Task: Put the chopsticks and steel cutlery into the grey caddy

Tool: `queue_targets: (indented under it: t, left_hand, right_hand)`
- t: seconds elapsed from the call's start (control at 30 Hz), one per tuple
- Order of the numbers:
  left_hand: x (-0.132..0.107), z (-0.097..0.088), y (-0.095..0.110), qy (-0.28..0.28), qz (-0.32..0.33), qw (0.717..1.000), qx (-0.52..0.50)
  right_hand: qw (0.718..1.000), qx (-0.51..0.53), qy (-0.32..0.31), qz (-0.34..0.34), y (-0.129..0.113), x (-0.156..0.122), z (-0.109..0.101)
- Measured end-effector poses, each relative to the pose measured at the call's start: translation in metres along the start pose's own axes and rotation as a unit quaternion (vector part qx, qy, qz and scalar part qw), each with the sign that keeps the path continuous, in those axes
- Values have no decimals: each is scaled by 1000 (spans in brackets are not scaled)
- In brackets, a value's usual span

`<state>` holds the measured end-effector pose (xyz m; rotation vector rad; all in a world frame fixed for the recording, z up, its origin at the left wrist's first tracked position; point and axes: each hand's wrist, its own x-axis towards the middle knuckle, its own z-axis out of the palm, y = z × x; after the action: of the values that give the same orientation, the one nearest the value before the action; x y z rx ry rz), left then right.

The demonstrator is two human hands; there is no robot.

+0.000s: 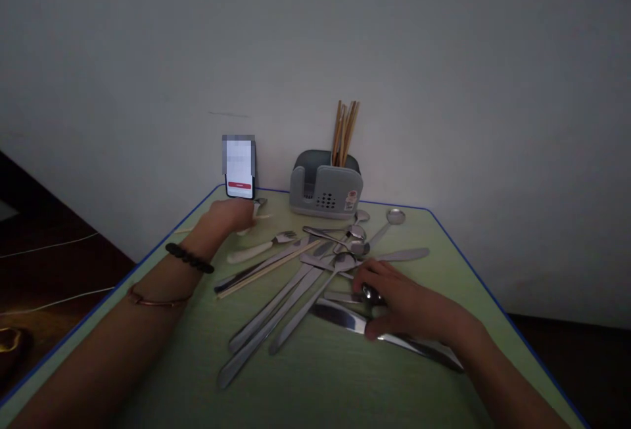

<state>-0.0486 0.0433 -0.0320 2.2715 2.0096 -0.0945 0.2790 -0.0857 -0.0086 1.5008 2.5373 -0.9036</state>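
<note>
My left hand (234, 215) is closed at the far left of the table, just in front of the phone. Its fingers are blurred and partly hidden, so what they grip is unclear; light thin sticks show on both sides of it and a metal utensil head (260, 202) just beyond. My right hand (399, 297) curls its fingers around the shiny bowl of a spoon (372, 294). Its thumb lies over a broad table knife (340, 315). Left of it, knives (276, 334), spoons (345, 260) and a pair of chopsticks (269, 270) lie in a loose, overlapping pile. A white-handled fork (251, 251) rests between my hands.
A grey utensil holder (325, 196) stands at the back by the wall, with several wooden chopsticks (345, 130) upright in its right part. A lit phone (240, 169) leans on the wall at left. The green table (305, 389) has a blue edge.
</note>
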Motion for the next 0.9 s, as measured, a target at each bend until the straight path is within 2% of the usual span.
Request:
queue_targets:
  t: [0.13,0.3,0.4,0.5,0.57,0.67,0.8,0.9]
  left_hand:
    - [-3,-5,7,-30,-35,998,51]
    - [-10,-19,22,-41,-6,997,65]
    - [-18,-31,35,-41,62,997,38]
    - [-30,-45,50,-50,181,979,-74]
    - [-37,-53,59,-75,222,961,-150]
    - [-44,-57,66,-101,243,937,-228]
    - [-46,-54,72,-100,272,918,-270]
    - [-51,-56,81,-77,308,913,-255]
  right_hand:
    - [999,-37,-3,20,6,11,-14]
    - [995,-72,-6,74,-11,29,-39]
    - [992,-90,35,83,-29,41,-61]
    - [994,-64,73,43,-41,52,-77]
    - [994,-36,101,12,-44,56,-80]
    - [992,-4,122,-15,-43,59,-75]
    - [987,58,149,0,-39,63,-66]
    - [969,158,190,-15,-37,68,-64]
